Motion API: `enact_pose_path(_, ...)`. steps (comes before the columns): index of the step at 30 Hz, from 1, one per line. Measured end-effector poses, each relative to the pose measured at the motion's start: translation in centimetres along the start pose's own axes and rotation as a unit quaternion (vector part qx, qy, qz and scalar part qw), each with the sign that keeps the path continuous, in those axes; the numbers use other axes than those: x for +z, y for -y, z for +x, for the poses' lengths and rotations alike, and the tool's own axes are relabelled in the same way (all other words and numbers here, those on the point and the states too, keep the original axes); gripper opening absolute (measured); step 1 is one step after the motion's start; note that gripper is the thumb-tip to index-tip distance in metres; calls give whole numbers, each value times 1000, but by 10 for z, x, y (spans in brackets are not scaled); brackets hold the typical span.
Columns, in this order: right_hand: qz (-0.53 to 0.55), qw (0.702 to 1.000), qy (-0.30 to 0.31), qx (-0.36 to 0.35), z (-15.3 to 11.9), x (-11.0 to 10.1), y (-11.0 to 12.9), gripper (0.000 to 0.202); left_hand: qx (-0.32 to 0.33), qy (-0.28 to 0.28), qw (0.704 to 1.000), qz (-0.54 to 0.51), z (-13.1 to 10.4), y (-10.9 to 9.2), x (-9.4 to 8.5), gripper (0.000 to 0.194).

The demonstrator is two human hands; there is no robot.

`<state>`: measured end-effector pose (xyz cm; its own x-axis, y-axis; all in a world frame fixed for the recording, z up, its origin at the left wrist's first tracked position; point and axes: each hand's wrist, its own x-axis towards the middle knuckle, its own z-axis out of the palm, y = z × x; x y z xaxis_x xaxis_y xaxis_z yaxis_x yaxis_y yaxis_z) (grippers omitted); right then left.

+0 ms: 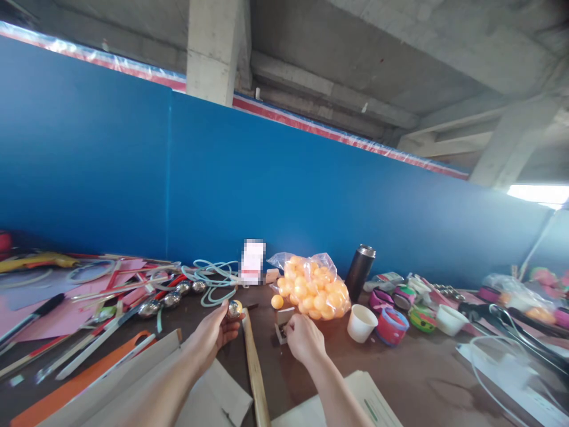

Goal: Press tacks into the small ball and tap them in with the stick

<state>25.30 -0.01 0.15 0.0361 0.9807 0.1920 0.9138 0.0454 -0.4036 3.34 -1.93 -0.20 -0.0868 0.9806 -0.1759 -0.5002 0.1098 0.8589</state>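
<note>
My left hand [214, 333] holds a shiny metal ball [234, 309] between thumb and fingers, just left of the upper end of a long wooden stick [254, 367]. My right hand [306, 337] is closed, its fingertips down at a small open box [281, 328] on the brown table. What those fingers pinch, if anything, is hidden. Behind the box lies a single orange ball [277, 302]. Beside it a clear plastic bag [315, 284] bulges with several orange balls.
A dark bottle [360, 271] stands behind a white cup [361, 324] and small colourful pouches [392, 326]. At left are metal balls [171, 299], a pale cord [217, 274], rods and an orange strip [84, 379]. A white power strip [515, 379] lies right. A blue partition [284, 178] closes the back.
</note>
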Motion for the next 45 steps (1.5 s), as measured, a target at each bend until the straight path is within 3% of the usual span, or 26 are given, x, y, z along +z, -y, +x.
enact_pose_path(7,119,992,-32,-2,4,-6,-4,21,-15,-3,1000,-3,0,-2,1,26)
enact_pose_path(11,238,971,-15,6,6,-1,-6,20,-11,0,1000,-4,0,-2,1,26)
enact_pose_path(16,386,921,14,54,7,8,-3,16,-15,-12,1000,-5,-1,-3,3,24)
enact_pose_path(20,478,874,29,81,8,7,-2,24,-12,-7,1000,-5,-2,-4,3,24)
enact_pose_path(30,616,779,96,69,-3,-8,3,35,-2,27,999,-19,-1,1,0,28)
enact_pose_path(40,647,747,154,12,-26,-17,30,25,-61,117,990,-46,-21,2,16,27)
enact_pose_path(45,629,761,159,6,-32,-11,38,25,-85,139,986,-42,-24,2,19,27)
